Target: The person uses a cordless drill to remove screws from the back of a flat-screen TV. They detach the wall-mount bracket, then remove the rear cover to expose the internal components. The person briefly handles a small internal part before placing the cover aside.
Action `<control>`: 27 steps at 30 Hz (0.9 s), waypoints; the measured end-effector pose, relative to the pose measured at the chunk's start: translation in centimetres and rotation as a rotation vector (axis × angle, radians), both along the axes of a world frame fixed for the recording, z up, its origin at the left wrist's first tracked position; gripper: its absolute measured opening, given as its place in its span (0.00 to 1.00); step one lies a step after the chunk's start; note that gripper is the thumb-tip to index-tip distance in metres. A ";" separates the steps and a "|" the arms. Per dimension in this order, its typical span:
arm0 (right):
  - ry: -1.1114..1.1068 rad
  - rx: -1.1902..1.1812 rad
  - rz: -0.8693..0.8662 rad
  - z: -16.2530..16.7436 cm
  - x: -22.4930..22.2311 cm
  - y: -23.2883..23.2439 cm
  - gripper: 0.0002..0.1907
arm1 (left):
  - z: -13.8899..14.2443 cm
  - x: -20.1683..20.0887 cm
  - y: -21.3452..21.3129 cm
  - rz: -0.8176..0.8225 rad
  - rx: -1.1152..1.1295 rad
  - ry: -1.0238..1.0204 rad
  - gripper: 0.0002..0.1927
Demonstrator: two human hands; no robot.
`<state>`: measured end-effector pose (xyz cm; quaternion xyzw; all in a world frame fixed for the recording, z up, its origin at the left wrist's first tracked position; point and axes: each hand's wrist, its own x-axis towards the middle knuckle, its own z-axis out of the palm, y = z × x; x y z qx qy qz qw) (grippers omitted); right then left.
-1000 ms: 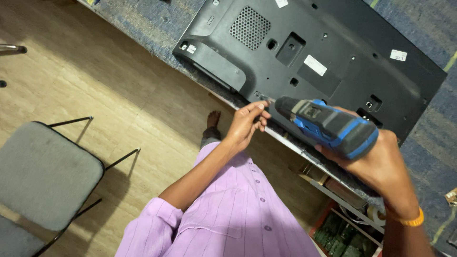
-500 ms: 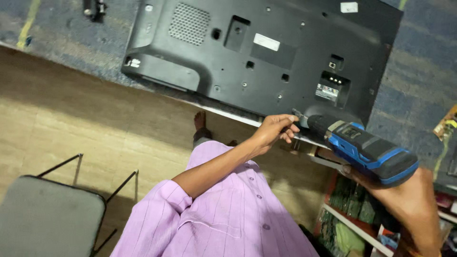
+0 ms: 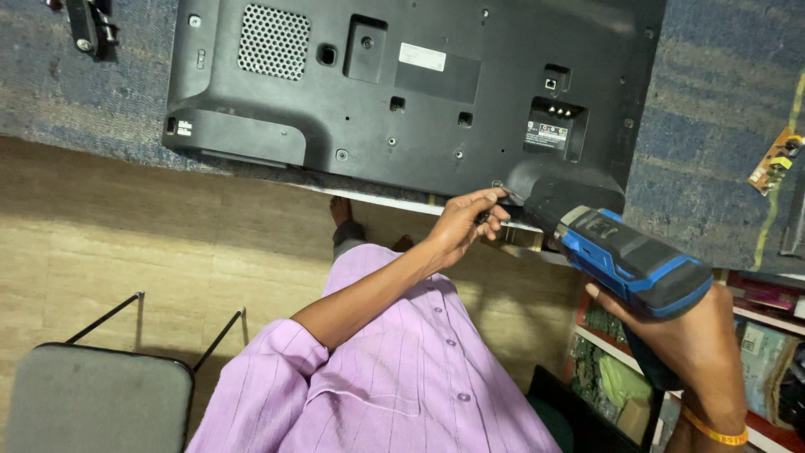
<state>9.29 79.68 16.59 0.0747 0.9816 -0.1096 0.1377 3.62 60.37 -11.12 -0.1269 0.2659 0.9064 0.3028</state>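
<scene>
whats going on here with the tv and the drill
A person in a lilac shirt works on the back of a black flat-screen TV lying face down on a blue-grey carpeted bench. The right hand holds a blue and black cordless drill, tip at the panel's lower edge. The left hand pinches at that spot. A grey chair stands at the lower left.

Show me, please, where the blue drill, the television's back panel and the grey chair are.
blue drill (image 3: 633,264): head view, blue body.
television's back panel (image 3: 419,101): head view, black middle.
grey chair (image 3: 92,398): head view, seat cushion.
</scene>
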 end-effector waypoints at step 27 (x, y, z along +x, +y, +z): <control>-0.432 0.238 0.523 1.2 -14.3 0.7 0.41 | 0.5 2.7 1.7 -0.039 -0.093 0.017 0.14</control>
